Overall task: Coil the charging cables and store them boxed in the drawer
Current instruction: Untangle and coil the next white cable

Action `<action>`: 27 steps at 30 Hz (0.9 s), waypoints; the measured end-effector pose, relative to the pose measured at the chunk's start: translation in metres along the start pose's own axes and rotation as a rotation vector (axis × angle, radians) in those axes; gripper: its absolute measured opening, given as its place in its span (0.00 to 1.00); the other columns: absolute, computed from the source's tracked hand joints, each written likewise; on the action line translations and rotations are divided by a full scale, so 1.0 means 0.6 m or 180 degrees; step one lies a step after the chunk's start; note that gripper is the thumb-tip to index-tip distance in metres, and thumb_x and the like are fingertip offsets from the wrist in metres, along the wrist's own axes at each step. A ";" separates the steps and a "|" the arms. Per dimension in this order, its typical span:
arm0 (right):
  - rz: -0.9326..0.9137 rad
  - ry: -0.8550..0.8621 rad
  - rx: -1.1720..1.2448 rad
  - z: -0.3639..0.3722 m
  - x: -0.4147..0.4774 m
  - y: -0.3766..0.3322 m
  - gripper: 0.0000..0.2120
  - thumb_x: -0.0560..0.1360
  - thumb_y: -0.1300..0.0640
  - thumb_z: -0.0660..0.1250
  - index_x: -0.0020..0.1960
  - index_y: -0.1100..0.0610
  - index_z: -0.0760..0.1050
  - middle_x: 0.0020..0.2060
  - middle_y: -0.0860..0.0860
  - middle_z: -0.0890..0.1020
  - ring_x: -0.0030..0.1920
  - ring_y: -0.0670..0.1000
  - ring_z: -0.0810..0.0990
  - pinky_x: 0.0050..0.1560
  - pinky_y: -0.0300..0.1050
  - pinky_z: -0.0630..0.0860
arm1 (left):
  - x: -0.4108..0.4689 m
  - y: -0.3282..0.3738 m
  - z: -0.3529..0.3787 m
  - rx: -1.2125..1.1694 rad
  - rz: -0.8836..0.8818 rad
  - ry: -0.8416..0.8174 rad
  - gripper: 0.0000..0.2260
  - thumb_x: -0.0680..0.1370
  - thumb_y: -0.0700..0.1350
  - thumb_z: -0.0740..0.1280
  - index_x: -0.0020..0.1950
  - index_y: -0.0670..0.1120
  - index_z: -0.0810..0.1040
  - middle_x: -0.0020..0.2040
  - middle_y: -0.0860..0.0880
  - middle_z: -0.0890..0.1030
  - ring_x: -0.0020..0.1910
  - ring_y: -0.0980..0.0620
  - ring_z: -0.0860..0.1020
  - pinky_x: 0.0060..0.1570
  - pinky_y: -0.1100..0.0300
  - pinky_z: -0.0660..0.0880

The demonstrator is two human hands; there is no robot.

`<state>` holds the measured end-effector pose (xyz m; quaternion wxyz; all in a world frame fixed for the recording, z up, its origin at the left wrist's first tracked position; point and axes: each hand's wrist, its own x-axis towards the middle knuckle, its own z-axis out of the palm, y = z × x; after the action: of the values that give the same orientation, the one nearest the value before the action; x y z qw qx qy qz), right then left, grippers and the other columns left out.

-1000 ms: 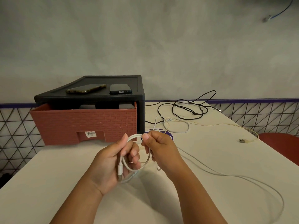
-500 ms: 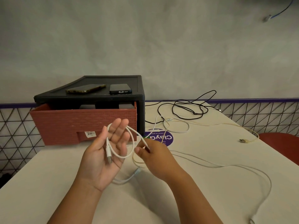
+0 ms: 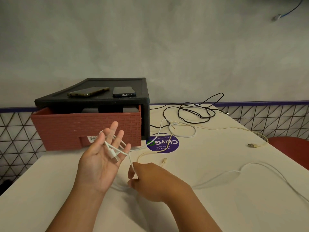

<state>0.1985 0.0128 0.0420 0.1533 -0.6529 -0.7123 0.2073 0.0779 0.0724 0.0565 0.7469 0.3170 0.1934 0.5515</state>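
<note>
My left hand (image 3: pixel 102 158) is raised palm up with fingers spread, and loops of a white charging cable (image 3: pixel 117 146) lie across its fingers, the USB plug resting on the palm. My right hand (image 3: pixel 150 180) sits lower, near the table, pinching the same white cable between thumb and fingers. The rest of that cable trails right across the table (image 3: pixel 234 172). A cream cable (image 3: pixel 217 128) and a black cable (image 3: pixel 192 113) lie loose further back. The red drawer (image 3: pixel 87 128) stands pulled out of its black cabinet (image 3: pixel 145 104).
Two phones (image 3: pixel 88 92) (image 3: pixel 123 92) lie on top of the cabinet. A round purple sticker (image 3: pixel 163 144) is on the white table (image 3: pixel 50 190). A red chair seat (image 3: pixel 291 151) is at the right edge. A wire-mesh barrier runs behind the table.
My hands have parted. The left hand opened its fingers with the loops on it, and the right hand slid down along the white cable toward the table.
</note>
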 end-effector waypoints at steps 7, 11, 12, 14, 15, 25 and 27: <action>-0.0325 0.0016 -0.0190 0.002 -0.007 -0.016 0.12 0.78 0.55 0.58 0.55 0.60 0.73 0.54 0.58 0.78 0.53 0.57 0.74 0.44 0.45 0.67 | 0.008 -0.010 -0.004 0.0885 0.0444 0.0045 0.10 0.81 0.43 0.55 0.48 0.50 0.76 0.60 0.57 0.79 0.64 0.57 0.73 0.60 0.55 0.67; -0.0679 0.0369 -0.0152 -0.001 -0.006 -0.021 0.11 0.78 0.55 0.59 0.48 0.62 0.75 0.46 0.60 0.79 0.46 0.58 0.74 0.40 0.45 0.65 | 0.007 -0.027 -0.008 0.2183 0.0824 -0.0072 0.10 0.80 0.43 0.58 0.48 0.48 0.79 0.54 0.56 0.82 0.57 0.57 0.77 0.55 0.59 0.71; -0.0717 0.0480 -0.0119 -0.002 -0.005 -0.021 0.10 0.78 0.55 0.60 0.47 0.61 0.76 0.44 0.59 0.80 0.45 0.57 0.74 0.40 0.45 0.66 | 0.006 -0.030 -0.008 0.2456 0.0902 -0.0133 0.10 0.80 0.42 0.58 0.45 0.47 0.78 0.52 0.55 0.83 0.54 0.57 0.79 0.52 0.60 0.73; -0.0766 0.0688 -0.0042 -0.003 -0.002 -0.017 0.10 0.77 0.55 0.61 0.46 0.60 0.77 0.43 0.58 0.80 0.43 0.56 0.74 0.41 0.47 0.69 | 0.005 -0.036 -0.010 0.2944 0.1057 -0.0271 0.09 0.80 0.43 0.60 0.43 0.46 0.78 0.47 0.52 0.83 0.47 0.56 0.81 0.47 0.62 0.73; -0.0795 0.0776 0.0010 -0.005 -0.002 -0.014 0.10 0.77 0.54 0.62 0.47 0.59 0.78 0.43 0.57 0.81 0.43 0.56 0.75 0.41 0.47 0.70 | 0.005 -0.039 -0.010 0.3113 0.1101 -0.0343 0.09 0.79 0.44 0.61 0.42 0.47 0.78 0.45 0.51 0.83 0.45 0.56 0.80 0.45 0.62 0.73; -0.0832 0.1633 0.0116 -0.019 -0.007 0.001 0.08 0.73 0.54 0.68 0.37 0.55 0.73 0.34 0.45 0.79 0.35 0.46 0.75 0.37 0.41 0.72 | 0.008 -0.045 -0.012 0.3302 0.0917 -0.0583 0.13 0.81 0.44 0.57 0.41 0.37 0.71 0.28 0.51 0.70 0.25 0.56 0.68 0.27 0.63 0.68; -0.0893 0.1905 0.0152 -0.019 -0.007 0.001 0.10 0.72 0.53 0.69 0.35 0.52 0.71 0.29 0.42 0.73 0.31 0.42 0.70 0.32 0.33 0.65 | 0.002 -0.041 -0.007 0.3176 0.0763 -0.0450 0.13 0.81 0.45 0.56 0.42 0.40 0.73 0.24 0.51 0.68 0.22 0.57 0.66 0.24 0.65 0.67</action>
<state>0.2049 0.0095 0.0517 0.3980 -0.5766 -0.7135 -0.0002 0.0928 0.0702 0.0370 0.4477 0.6910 0.3443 0.4512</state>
